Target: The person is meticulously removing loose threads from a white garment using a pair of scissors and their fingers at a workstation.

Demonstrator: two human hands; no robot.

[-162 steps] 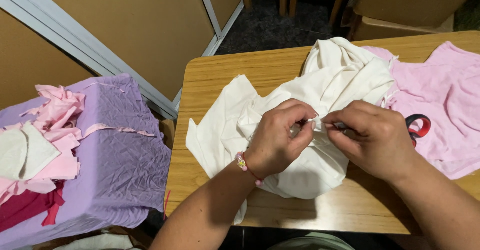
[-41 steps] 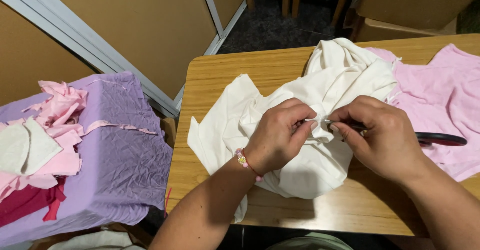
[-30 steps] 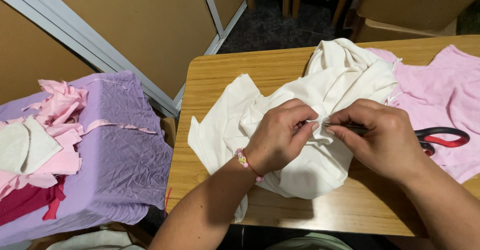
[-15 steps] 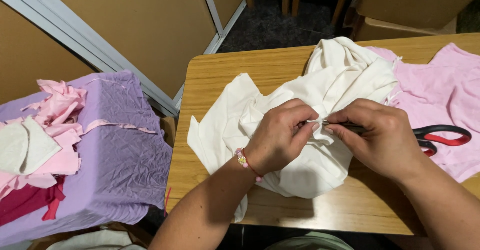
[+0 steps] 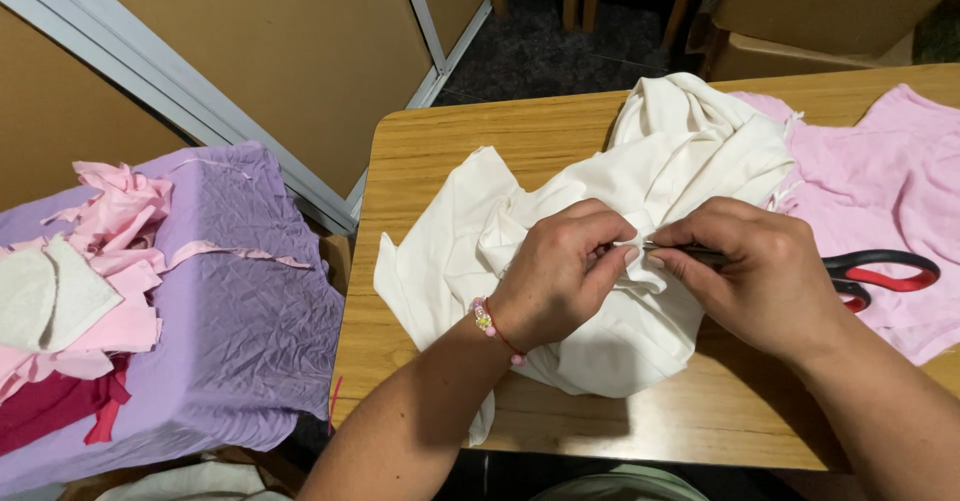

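The cream cloth [image 5: 640, 341] lies bunched in the middle of the wooden bench [image 5: 440, 151], soft and rumpled, its folds heaped toward the far edge. My left hand [image 5: 560, 276] rests on top of it, the fingers [image 5: 610, 246] curled in tight and pinching a small fold of the cloth between thumb and forefinger. My right hand [image 5: 750, 276] meets it from the other side, its fingers closed narrow around the scissors [image 5: 880, 273], gripping them along the thin metal blades so the tip sits right at the pinched fold. The red and black loop handles stick out past my palm toward the right, over the pink cloth [image 5: 880, 171], which lies spread flat on the bench just beside the cream one and partly under it. A beaded bracelet [image 5: 487, 318] circles my left wrist.

Off the bench to the left stands a surface draped in a wrinkled lilac cover [image 5: 240, 331]. On it is a loose pile of pink fabric scraps [image 5: 110, 211], a white piece [image 5: 45, 296] and some dark red strips [image 5: 60, 411] at the near edge.
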